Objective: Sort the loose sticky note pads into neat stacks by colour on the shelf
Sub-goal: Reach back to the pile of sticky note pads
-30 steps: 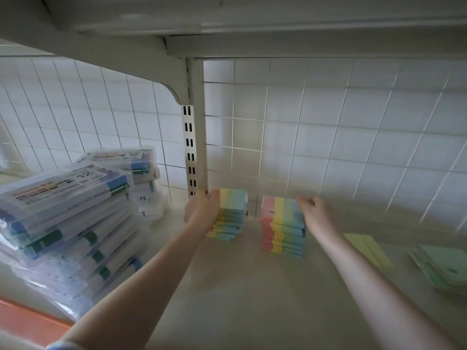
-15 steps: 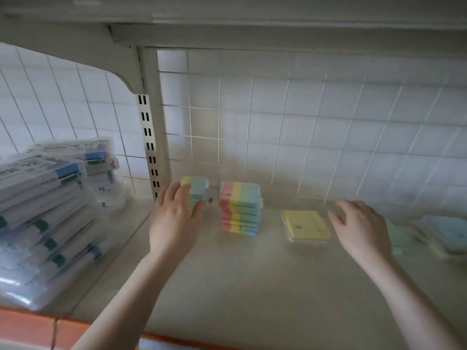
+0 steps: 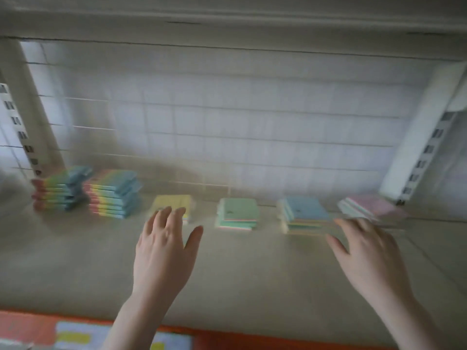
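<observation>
Two tall stacks of rainbow-striped pads stand at the back left of the shelf. To their right lie a yellow pad stack, a green-topped stack, a blue-topped stack and a pink-topped stack. My left hand hovers with fingers spread, its fingertips over the yellow stack's front edge. My right hand is spread too, its fingertips near the blue and pink stacks. Neither hand holds anything. The view is blurred.
A white wire grid backs the shelf. Slotted uprights stand at the left and right. Another shelf hangs overhead. An orange strip with a price label runs along the front edge.
The view has swung right, so the marker boxes have left the frame and the blue and pink stacks have come in. Both hands moved right, off the rainbow stacks, and stayed empty.
</observation>
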`<state>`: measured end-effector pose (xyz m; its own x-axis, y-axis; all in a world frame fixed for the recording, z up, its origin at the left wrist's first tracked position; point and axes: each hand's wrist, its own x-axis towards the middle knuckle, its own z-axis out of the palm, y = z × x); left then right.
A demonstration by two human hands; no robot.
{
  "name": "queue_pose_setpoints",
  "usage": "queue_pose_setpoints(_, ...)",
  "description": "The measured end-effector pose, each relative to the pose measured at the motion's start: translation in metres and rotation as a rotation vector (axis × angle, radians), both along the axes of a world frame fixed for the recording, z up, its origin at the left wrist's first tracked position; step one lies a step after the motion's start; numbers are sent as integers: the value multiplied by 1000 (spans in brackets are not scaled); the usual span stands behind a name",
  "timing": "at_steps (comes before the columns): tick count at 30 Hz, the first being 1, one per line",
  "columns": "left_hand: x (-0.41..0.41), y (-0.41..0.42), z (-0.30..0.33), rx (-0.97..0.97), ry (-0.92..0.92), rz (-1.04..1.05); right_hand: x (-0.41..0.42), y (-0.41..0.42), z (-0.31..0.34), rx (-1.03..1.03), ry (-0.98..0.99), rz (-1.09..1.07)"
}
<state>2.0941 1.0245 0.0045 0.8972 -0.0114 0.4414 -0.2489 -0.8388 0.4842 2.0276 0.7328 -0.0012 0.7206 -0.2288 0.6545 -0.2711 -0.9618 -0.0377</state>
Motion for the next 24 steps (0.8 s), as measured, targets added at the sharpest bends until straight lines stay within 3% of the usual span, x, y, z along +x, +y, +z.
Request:
queue_pose_setpoints(5, -40, -84, 6, 15, 58, -70, -48, -68, -1, 56, -25, -16)
queue_pose_setpoints(16, -85, -176, 10, 13, 62, -213, -126, -146, -14, 238, -81, -197)
queue_pose_setpoints(24, -129, -274, 9, 11, 81, -263, -181, -235, -8, 237, -130, -245)
